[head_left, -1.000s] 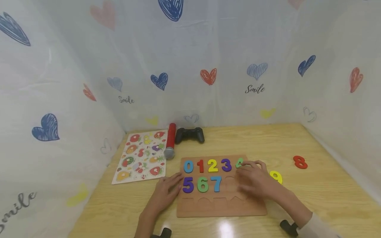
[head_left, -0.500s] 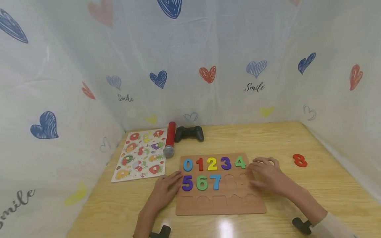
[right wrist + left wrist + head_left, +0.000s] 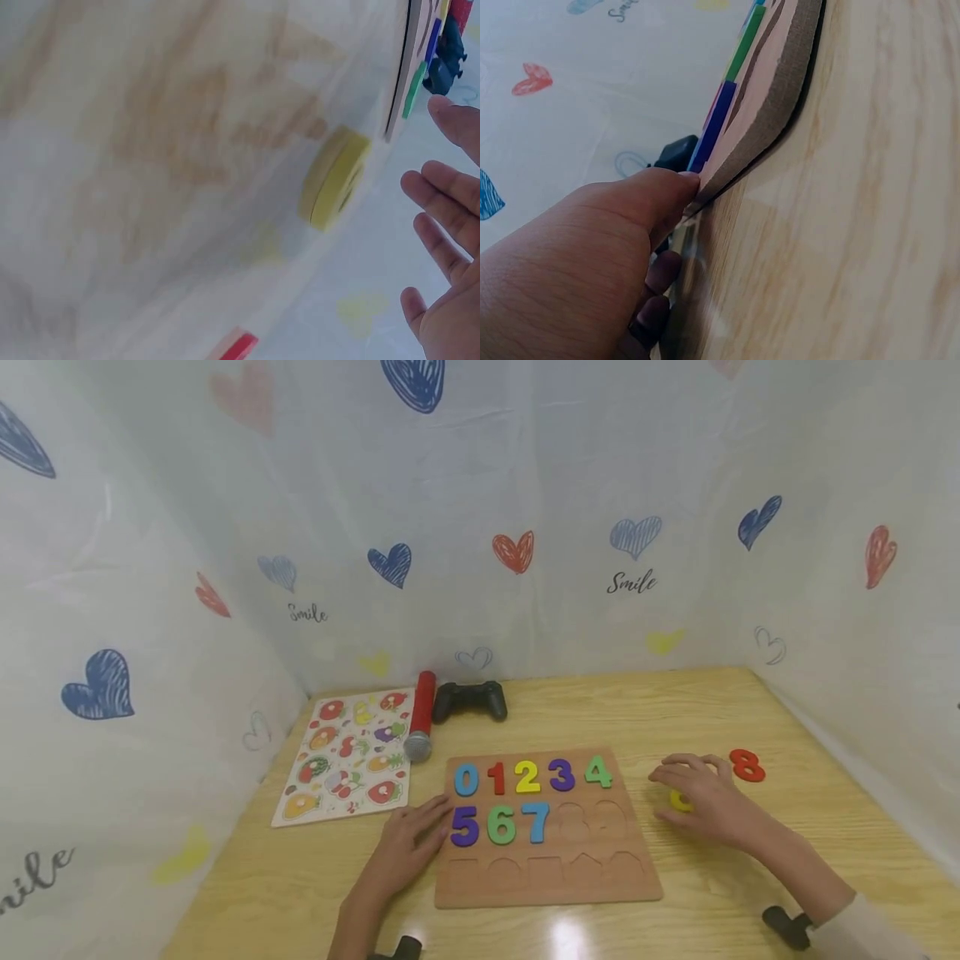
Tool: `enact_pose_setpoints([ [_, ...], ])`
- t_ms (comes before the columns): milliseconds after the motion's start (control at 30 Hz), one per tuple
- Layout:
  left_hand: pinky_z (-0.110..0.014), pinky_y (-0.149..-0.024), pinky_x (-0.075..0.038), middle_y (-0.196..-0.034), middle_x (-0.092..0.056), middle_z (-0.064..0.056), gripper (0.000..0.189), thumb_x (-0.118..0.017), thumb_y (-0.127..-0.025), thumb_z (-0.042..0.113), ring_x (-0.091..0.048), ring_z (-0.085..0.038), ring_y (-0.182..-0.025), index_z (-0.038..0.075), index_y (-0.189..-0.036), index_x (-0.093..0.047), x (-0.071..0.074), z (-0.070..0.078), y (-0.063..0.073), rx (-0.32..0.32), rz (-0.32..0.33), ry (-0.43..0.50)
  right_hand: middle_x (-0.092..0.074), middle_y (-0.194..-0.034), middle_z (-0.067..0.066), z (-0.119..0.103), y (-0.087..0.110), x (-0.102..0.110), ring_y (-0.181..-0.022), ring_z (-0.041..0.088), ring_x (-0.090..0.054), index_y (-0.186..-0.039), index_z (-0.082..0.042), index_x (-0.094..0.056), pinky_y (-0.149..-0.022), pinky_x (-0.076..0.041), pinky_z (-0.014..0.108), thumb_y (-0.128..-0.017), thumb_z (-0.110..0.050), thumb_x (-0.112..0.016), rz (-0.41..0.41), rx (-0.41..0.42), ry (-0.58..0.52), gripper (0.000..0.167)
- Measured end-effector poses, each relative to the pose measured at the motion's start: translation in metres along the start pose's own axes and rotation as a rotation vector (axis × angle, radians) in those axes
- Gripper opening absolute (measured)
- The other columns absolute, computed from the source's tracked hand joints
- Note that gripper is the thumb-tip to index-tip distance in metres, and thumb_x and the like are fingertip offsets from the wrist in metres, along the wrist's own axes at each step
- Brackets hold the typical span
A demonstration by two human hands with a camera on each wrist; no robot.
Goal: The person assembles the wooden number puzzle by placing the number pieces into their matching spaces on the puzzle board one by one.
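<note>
A brown wooden number board (image 3: 547,896) lies on the table, with coloured numerals 0 to 7 in its upper two rows. Vacant recesses show at the end of the second row and along the bottom. My left hand (image 3: 408,847) rests at the board's left edge; in the left wrist view a fingertip (image 3: 688,180) touches its corner. To the right of the board, my right hand (image 3: 708,802) hovers over a yellow numeral 9 (image 3: 334,180) with fingers spread, apart from it in the right wrist view. Just beyond that hand lies a red numeral 8 (image 3: 747,766).
A fruit picture board (image 3: 341,756) lies at the back left. Beside it are a red microphone (image 3: 422,710) and a black game controller (image 3: 470,700). A heart-print curtain (image 3: 562,610) stands behind the table (image 3: 600,718) and at both sides.
My right hand has moved right, away from the board's upper right corner, to above the yellow 9. The green 4 now shows fully in its recess. My left hand stays at the board's edge.
</note>
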State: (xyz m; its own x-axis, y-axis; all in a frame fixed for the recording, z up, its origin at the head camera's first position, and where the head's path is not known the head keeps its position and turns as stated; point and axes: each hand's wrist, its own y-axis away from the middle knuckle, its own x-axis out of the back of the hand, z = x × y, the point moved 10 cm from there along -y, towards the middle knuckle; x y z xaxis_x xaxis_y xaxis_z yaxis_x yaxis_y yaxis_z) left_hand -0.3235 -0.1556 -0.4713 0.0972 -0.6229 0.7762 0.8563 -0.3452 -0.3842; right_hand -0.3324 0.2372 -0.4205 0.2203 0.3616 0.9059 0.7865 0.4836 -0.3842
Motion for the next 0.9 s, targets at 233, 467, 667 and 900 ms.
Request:
enact_pose_setpoints([
  [233, -0.043, -0.091, -0.042, -0.142, -0.058, -0.001, 0.040, -0.070, -0.095, 0.019, -0.051, -0.019, -0.108, 0.012, -0.134, -0.065, 0.001, 0.000, 0.002, 0.016, 0.002, -0.007, -0.067, -0.113, 0.006, 0.017, 0.000, 0.008, -0.114, 0.036, -0.051, -0.113, -0.008, -0.071, -0.088, -0.028, 0.062, -0.074, -0.026, -0.089, -0.016, -0.013, 0.018, 0.047],
  [467, -0.043, -0.091, -0.042, -0.141, -0.059, -0.002, 0.040, -0.071, -0.094, 0.017, -0.053, -0.020, -0.107, 0.011, -0.133, -0.066, 0.002, 0.003, 0.001, -0.009, 0.020, -0.014, -0.068, -0.114, 0.010, 0.031, 0.006, 0.013, -0.116, 0.040, -0.048, -0.114, -0.004, -0.070, -0.088, -0.024, 0.066, -0.074, -0.023, -0.089, -0.024, -0.040, -0.028, 0.049],
  [667, -0.042, -0.092, -0.042, -0.141, -0.059, -0.002, 0.040, -0.071, -0.094, 0.018, -0.055, -0.018, -0.107, 0.011, -0.133, -0.066, 0.003, 0.004, 0.001, -0.024, 0.031, -0.021, -0.067, -0.114, 0.013, 0.042, 0.009, 0.015, -0.115, 0.040, -0.048, -0.113, -0.005, -0.070, -0.087, -0.024, 0.066, -0.074, -0.025, -0.089, -0.021, -0.053, -0.004, 0.048],
  [900, -0.044, -0.094, -0.041, -0.145, -0.055, 0.003, 0.040, -0.068, -0.097, 0.022, -0.051, -0.016, -0.109, 0.015, -0.136, -0.064, -0.002, -0.003, 0.000, 0.054, -0.037, 0.007, -0.066, -0.115, 0.016, 0.054, 0.013, 0.016, -0.115, 0.041, -0.047, -0.114, -0.004, -0.070, -0.087, -0.024, 0.067, -0.075, -0.022, -0.088, -0.034, -0.078, 0.010, 0.046],
])
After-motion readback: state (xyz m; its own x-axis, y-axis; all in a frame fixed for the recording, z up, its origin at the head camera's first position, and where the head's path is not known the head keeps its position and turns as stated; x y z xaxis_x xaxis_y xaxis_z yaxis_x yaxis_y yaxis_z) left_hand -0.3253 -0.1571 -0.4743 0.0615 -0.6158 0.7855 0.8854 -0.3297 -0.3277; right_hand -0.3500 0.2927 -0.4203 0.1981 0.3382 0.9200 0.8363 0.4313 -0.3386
